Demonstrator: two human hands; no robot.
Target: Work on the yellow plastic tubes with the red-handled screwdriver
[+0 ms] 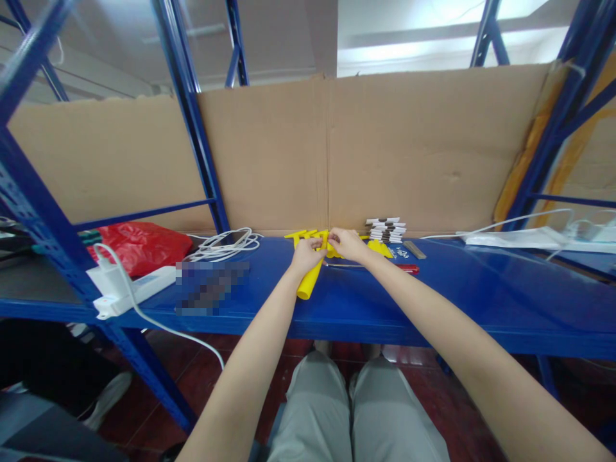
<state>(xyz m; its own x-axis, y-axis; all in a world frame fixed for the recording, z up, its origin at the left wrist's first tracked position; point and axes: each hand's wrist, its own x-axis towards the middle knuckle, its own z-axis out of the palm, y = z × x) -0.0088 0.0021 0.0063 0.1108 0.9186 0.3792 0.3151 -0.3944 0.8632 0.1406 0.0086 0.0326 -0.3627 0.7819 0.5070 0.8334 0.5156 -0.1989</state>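
My left hand is closed around a yellow plastic part, whose hollow-looking tube end points toward me. My right hand is at its far end, fingertips pinched together; anything small between them cannot be made out. Several more yellow pieces lie behind my hands, and others sit to the right of my right hand. A screwdriver with a red handle lies under my right forearm, its shaft running left. Small screw-like bits are scattered beyond it.
A stack of white-and-dark pieces stands against the cardboard wall. Leftward on the blue shelf are coiled white cable, a red plastic bag and a power strip. Blue uprights flank the shelf; a white strip lies at right.
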